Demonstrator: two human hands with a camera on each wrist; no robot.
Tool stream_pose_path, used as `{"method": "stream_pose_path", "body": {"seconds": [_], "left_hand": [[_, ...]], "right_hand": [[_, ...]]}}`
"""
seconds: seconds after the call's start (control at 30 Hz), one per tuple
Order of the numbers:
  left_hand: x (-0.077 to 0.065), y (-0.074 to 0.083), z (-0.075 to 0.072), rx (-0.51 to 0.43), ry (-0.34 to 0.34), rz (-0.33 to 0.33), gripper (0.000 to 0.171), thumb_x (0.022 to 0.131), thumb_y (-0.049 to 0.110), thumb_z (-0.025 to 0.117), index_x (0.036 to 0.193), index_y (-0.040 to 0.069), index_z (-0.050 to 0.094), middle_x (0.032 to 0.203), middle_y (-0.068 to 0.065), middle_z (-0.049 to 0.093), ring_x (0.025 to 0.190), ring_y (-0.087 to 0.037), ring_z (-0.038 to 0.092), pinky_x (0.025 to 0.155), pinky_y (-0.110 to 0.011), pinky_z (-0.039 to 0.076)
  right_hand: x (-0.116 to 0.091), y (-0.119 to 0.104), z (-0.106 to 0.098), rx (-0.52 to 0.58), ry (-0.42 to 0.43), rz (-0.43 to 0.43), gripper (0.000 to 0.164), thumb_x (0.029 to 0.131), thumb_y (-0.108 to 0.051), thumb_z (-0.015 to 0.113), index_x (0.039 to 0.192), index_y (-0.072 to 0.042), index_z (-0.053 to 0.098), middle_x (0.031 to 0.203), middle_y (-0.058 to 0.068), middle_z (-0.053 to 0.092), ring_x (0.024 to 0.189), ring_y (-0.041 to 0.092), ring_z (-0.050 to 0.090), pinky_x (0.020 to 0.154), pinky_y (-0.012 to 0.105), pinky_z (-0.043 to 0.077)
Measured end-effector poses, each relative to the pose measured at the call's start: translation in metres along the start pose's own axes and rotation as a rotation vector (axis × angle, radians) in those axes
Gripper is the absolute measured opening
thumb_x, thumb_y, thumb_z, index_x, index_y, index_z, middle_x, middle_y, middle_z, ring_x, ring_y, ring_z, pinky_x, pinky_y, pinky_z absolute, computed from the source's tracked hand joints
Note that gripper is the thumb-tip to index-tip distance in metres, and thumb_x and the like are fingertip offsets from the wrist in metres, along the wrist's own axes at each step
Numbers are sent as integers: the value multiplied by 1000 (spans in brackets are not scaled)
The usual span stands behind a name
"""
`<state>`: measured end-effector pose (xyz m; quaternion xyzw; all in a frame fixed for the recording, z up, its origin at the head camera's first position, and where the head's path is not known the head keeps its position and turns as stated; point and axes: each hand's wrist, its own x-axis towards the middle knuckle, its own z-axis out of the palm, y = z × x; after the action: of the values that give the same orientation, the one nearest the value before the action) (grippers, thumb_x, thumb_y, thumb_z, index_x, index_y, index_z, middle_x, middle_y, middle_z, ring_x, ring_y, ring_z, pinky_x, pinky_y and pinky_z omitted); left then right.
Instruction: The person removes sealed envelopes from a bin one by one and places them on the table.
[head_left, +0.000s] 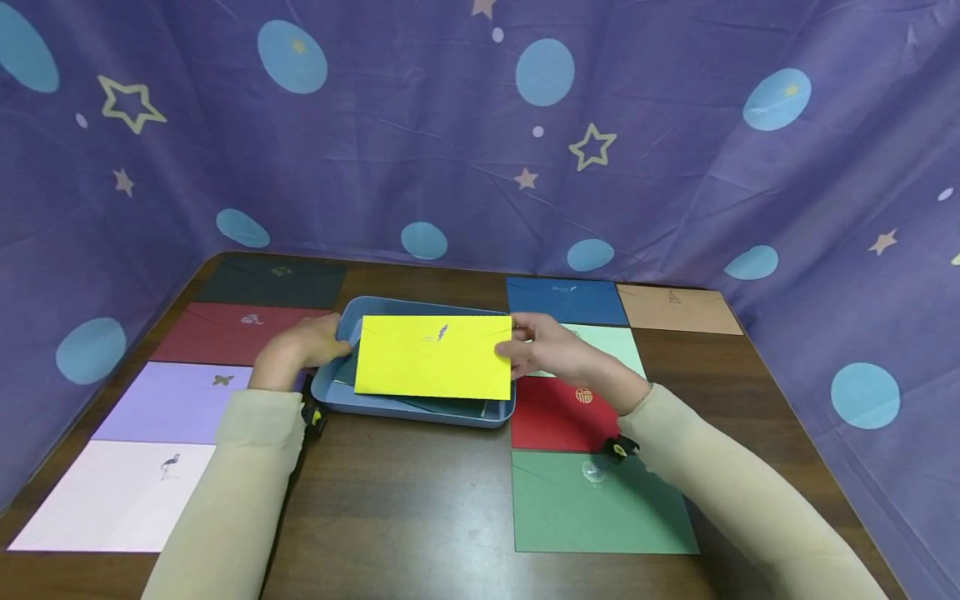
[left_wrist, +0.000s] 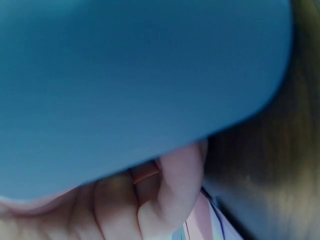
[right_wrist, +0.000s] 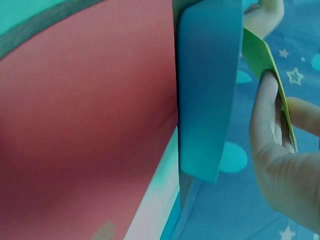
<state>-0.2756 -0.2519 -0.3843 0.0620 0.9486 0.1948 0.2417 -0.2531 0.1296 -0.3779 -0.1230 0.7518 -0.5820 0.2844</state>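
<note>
A yellow envelope (head_left: 420,367) with a small purple feather-like print is held by its right edge over the blue tray (head_left: 420,414). My right hand (head_left: 551,346) pinches that edge between thumb and fingers, and the right wrist view shows the envelope (right_wrist: 260,57) edge-on. At the tray's left end, my left hand (head_left: 296,350) grips the rim with the thumb over it. In the left wrist view its curled fingers (left_wrist: 180,175) lie against the tray wall (left_wrist: 125,90). Under the yellow envelope, a dark green envelope (head_left: 453,407) shows inside the tray, mostly hidden.
Left of the tray lie dark green (head_left: 262,283), maroon (head_left: 202,329), lilac (head_left: 168,404) and white (head_left: 97,496) envelopes. To its right are blue (head_left: 562,304), tan (head_left: 693,315), pale mint (head_left: 618,346), red (head_left: 555,421) and green (head_left: 585,517) ones. A purple curtain (head_left: 450,167) surrounds the table.
</note>
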Motion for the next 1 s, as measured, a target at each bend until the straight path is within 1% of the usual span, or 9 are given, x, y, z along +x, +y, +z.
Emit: {"method": "stream_pose_path", "body": {"seconds": [0.13,0.27,0.33,0.47,0.57,0.67,0.7,0.9,1.0], "left_hand": [[0,0,1,4,7,10,40,108,19,56,131,-12,46,115,-28,59,91,-36,63,75,-43,55],[-2,0,0,-1,-2,12,39,108,18,56,130,-12,46,117,-30,59,89,-34,64,75,-43,55],[-3,1,0,-11,-3,19,38,108,17,56,129,-12,46,118,-31,59,91,-35,65,75,-43,56],[-5,1,-1,-18,-2,31,36,109,16,56,128,-12,46,117,-29,59,94,-36,63,78,-45,55],[-5,1,-1,-20,-4,23,39,109,17,55,132,-13,45,118,-28,57,99,-38,59,83,-48,53],[-5,0,0,-24,-5,20,40,109,17,55,133,-14,44,118,-28,57,101,-38,56,86,-50,50],[-4,0,0,-25,-6,20,39,109,17,55,132,-13,44,117,-27,57,101,-38,56,86,-49,49],[-3,-4,1,-25,9,28,35,109,17,55,128,-11,47,112,-25,58,94,-35,59,80,-45,52],[-2,-6,1,-25,11,31,34,108,17,56,127,-10,47,111,-25,59,93,-35,60,78,-44,53]], "right_hand": [[-12,-1,-17,20,45,-42,36,106,-11,63,139,1,55,125,17,70,106,29,75,91,47,61],[-30,-1,-42,41,67,-77,36,109,-12,57,141,3,51,127,18,67,105,26,74,91,43,62],[-40,0,-60,45,89,-90,32,111,-13,54,139,2,50,123,14,66,102,23,73,89,39,61],[-64,1,-97,9,178,-87,24,112,-16,52,128,1,50,102,4,62,82,16,60,77,28,53],[-85,1,-127,-38,241,-57,27,112,-19,53,129,2,48,100,-1,63,81,13,60,74,25,51],[-105,4,-159,-99,271,-16,35,114,-22,51,137,3,44,109,-3,68,92,12,69,78,26,57],[-112,5,-170,-116,274,-1,37,114,-23,50,139,2,42,113,-3,70,96,12,71,79,28,59],[-145,23,-231,-263,307,132,40,116,-25,44,142,5,37,108,-3,67,91,13,66,76,31,55],[-158,33,-255,-314,319,195,40,117,-24,42,141,7,36,107,-3,67,91,14,67,78,33,55]]}}
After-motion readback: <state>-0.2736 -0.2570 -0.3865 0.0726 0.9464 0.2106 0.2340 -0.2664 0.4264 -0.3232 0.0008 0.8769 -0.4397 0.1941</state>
